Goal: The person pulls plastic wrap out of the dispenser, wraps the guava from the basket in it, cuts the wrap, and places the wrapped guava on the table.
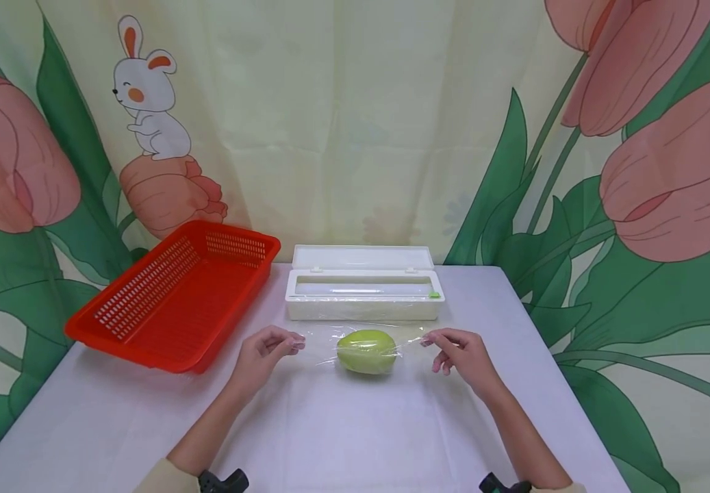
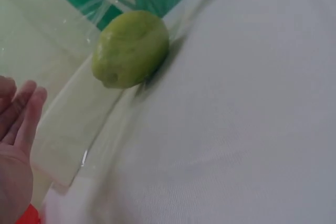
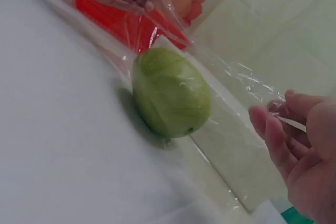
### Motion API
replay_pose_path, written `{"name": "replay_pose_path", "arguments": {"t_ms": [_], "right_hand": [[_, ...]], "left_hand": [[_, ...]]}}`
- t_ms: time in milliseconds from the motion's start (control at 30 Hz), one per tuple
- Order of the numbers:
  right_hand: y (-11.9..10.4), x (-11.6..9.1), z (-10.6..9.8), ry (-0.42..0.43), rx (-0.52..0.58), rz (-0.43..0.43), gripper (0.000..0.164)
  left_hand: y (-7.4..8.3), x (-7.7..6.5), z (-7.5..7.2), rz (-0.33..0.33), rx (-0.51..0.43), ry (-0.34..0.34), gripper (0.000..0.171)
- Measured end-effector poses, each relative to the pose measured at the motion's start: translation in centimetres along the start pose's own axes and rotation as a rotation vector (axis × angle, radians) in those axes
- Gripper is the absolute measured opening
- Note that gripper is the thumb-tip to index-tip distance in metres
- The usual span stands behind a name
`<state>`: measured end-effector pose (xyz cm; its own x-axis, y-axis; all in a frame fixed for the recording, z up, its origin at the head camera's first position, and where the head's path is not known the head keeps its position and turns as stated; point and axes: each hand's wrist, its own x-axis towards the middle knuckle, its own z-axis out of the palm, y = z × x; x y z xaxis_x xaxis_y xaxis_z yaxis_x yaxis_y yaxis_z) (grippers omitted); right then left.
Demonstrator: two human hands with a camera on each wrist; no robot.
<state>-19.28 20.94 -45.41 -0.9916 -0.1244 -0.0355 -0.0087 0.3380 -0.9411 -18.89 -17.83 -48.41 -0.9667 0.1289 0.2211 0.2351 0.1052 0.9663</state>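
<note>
A smooth, green, oval fruit [image 1: 365,352] lies on the white table, with clear plastic wrap [image 3: 247,80] draped over and around it. On its left side, my left hand [image 1: 266,350] pinches one end of the film between thumb and fingers. My right hand [image 1: 461,352] pinches the opposite end, and the film runs taut and gathered toward the fruit. Neither hand touches the fruit itself. In the right wrist view the wrap clings to the fruit's surface in creases. How the film lies beneath the fruit is hidden.
Just behind the fruit stands a white cling film dispenser [image 1: 362,310] with its lid raised and a green slider [image 1: 434,295] at the right. A red plastic basket [image 1: 200,308] sits at the table's back left. A printed curtain [image 1: 355,137] hangs behind the table.
</note>
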Motion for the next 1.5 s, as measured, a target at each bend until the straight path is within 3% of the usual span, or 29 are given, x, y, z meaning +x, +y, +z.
{"name": "replay_pose_path", "arguments": {"t_ms": [167,333,467,667,767,967,1200,1333,1500], "right_hand": [[-0.1,0.7,0.1,-0.015,0.061,0.027,0.044],[-0.2,1.2,0.3,0.009,0.076,0.038,0.040],[0.0,1.4,0.3,0.023,0.082,0.063,0.038],[0.0,1.7,0.4,0.023,0.104,0.076,0.036],[-0.1,1.8,0.6,0.021,0.114,0.068,0.037],[0.0,1.9,0.5,0.042,0.164,0.071,0.038],[0.0,1.6,0.1,-0.014,0.253,-0.012,0.038],[0.2,1.5,0.0,-0.048,0.165,-0.070,0.041],[0.4,1.5,0.0,0.005,0.050,-0.093,0.036]], "left_hand": [[-0.2,0.6,0.4,0.013,-0.049,0.035,0.021],[-0.4,1.2,0.7,0.097,-0.078,0.001,0.027],[-0.1,1.4,0.9,0.139,-0.024,-0.039,0.029],[2.1,1.1,1.4,0.158,0.099,-0.013,0.013],[2.4,1.1,1.5,0.142,0.117,0.006,0.008],[1.0,1.7,1.2,0.092,0.116,0.030,0.011],[1.0,2.1,1.6,-0.018,0.105,0.052,0.022],[1.2,2.4,1.7,-0.063,0.100,0.063,0.025],[1.3,2.6,1.9,-0.070,0.090,0.073,0.021]]}}
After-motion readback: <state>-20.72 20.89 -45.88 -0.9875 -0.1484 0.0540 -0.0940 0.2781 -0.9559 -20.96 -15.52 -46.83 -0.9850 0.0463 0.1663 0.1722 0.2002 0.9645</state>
